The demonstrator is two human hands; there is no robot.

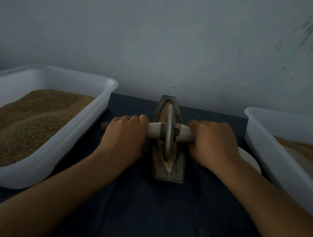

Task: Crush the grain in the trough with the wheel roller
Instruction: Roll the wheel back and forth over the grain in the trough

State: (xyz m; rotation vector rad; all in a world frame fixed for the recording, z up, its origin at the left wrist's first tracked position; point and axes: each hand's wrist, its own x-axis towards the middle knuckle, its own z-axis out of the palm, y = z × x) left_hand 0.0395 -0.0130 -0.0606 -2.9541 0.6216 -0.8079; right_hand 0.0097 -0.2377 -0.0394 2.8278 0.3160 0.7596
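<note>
Dark blue cloth [146,209] covers table, pale wall behind. Narrow boat-shaped trough [178,167] sits centre, lengthwise away from person, w/ grain [162,112] along its groove. Wheel roller [168,132] stands upright in groove, axle crosswise. Left hand [125,133] wrapped round left handle, right hand [213,140] wrapped round right handle, both gripping firm. White tub [62,145] of brown meal at left; 2nd white tub [271,143] at right edge.
</note>
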